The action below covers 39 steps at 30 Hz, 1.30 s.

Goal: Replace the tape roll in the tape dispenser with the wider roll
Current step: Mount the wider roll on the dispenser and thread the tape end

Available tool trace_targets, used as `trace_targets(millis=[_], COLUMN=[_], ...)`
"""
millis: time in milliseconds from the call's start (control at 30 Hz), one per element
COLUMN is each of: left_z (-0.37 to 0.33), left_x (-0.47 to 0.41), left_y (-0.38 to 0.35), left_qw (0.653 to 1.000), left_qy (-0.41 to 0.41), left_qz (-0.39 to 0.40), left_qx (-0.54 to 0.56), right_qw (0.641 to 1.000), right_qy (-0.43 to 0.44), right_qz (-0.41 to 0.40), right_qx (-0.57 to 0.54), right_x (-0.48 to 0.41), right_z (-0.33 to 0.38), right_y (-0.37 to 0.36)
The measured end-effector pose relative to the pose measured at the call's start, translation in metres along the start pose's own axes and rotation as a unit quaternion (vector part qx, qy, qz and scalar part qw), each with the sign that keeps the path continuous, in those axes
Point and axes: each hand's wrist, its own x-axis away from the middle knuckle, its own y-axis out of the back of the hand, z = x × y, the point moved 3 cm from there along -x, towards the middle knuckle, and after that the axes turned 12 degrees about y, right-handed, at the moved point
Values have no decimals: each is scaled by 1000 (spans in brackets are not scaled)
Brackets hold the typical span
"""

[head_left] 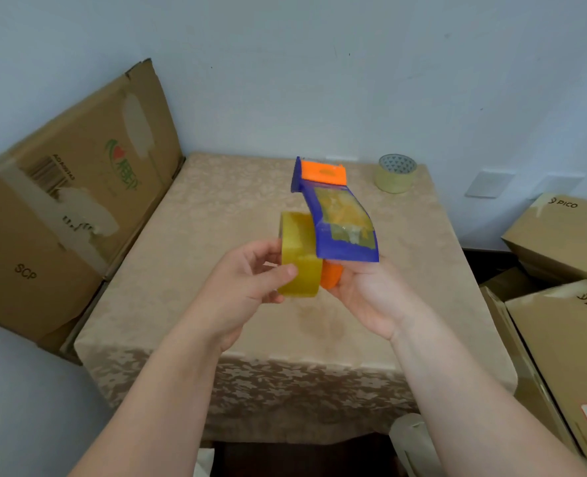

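Left hand [247, 287] pinching yellow tape roll [299, 256], right hand [364, 297] clasping blue-and-orange tape dispenser [340, 218], both raised above beige desk [216, 218]; second tape roll [396, 173] at far right corner; flanking cardboard boxes [567, 235] marked "SCP", "PICO".

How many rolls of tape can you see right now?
2. A yellowish translucent tape roll is gripped by the left hand against the blue-and-orange plastic tape dispenser in the right hand. A paler roll stands on the beige-clothed table, far right corner.
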Motion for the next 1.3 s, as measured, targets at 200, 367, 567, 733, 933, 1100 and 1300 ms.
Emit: trace_targets(millis=[200, 367, 567, 733, 933, 1100, 1300], left_z=[-1, 0, 1, -1, -3, -2, 2], left_x=[3, 6, 5, 9, 12, 11, 8], left_y=[2, -1, -1, -7, -4, -1, 4], left_qw=[991, 978, 995, 983, 992, 995, 992], left_qy=[-79, -133, 42, 134, 73, 68, 73], left_qz=[-26, -40, -90, 43, 82, 75, 99], left_qx=[-105, -158, -21, 114, 57, 12, 18], right_qw=[997, 994, 981, 989, 980, 961, 978], right_qy=[-30, -25, 3, 38, 4, -42, -57], right_qz=[-20, -1, 20, 47, 79, 154, 150], right_qx=[-64, -105, -191, -137, -185, -225, -133], right_x=[-1, 1, 0, 6, 9, 13, 15], right_z=[-2, -1, 5, 6, 6, 11, 7], right_y=[-5, -11, -12, -19, -22, -17, -14])
